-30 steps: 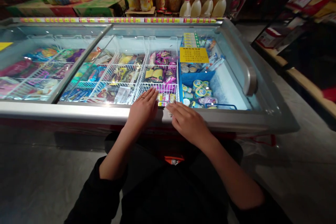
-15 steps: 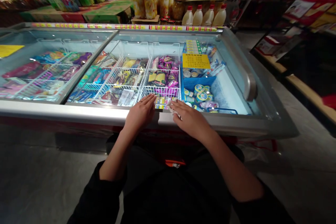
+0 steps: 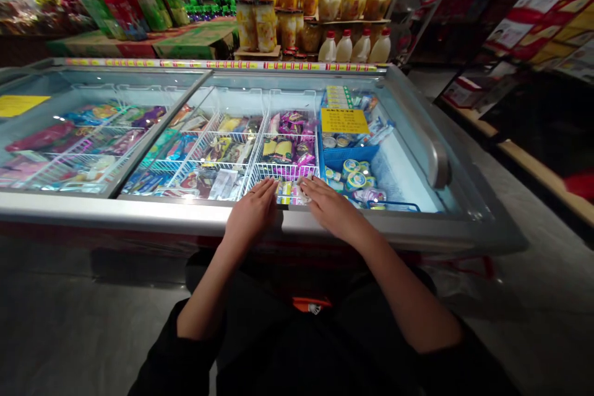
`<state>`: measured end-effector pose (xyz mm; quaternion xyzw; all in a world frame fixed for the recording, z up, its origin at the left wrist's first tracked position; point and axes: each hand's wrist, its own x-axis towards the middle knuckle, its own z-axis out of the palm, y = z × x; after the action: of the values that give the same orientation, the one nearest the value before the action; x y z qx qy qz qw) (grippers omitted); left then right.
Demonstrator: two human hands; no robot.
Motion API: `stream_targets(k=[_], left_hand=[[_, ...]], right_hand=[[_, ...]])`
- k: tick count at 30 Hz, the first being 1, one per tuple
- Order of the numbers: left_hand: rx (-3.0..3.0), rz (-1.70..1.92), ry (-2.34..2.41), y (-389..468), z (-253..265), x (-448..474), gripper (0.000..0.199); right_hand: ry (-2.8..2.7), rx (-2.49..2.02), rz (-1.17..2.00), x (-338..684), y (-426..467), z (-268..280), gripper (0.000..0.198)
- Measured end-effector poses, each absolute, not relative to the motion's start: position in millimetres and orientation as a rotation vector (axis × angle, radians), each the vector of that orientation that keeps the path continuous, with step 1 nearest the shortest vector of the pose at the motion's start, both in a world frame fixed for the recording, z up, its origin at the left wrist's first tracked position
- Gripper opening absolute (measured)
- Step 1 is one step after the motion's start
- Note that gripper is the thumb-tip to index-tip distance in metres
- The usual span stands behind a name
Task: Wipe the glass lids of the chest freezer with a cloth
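Right hand [image 3: 331, 205] with a crumpled white tissue [image 3: 304, 188] at the near edge of a chest freezer [image 3: 139, 210].
The right fingers appear closed over the tissue against the glass lid [image 3: 406, 164]; the left hand [image 3: 253, 207] lies flat nearby, fingers together, holding nothing visible. Uneven pressure could bunch the tissue or let it escape past the fingertips, leaving bare skin to smudge the glass. Mostly hidden, the tissue may instead be thin cloth.

Smooth, glossy glass lid [image 3: 399, 176], satin metallic front rail [image 3: 139, 210], crumpled, matt, paper-like wipe [image 3: 302, 190], dull, smooth floor [image 3: 93, 334].
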<state>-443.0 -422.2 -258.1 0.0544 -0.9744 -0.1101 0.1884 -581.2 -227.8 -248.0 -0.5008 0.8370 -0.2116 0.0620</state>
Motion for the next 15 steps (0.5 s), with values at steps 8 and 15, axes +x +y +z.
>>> stream_targets(k=[8,15], left_hand=[[0.151,-0.309,-2.839,-424,-255,-448,0.047],[0.104,-0.279,-2.954,-436,-240,-474,0.054]], right_hand=[[2.576,-1.444,-0.529,-610,-231,-243,0.063],[2.493,-1.575,-0.509,-622,-258,-249,0.064]])
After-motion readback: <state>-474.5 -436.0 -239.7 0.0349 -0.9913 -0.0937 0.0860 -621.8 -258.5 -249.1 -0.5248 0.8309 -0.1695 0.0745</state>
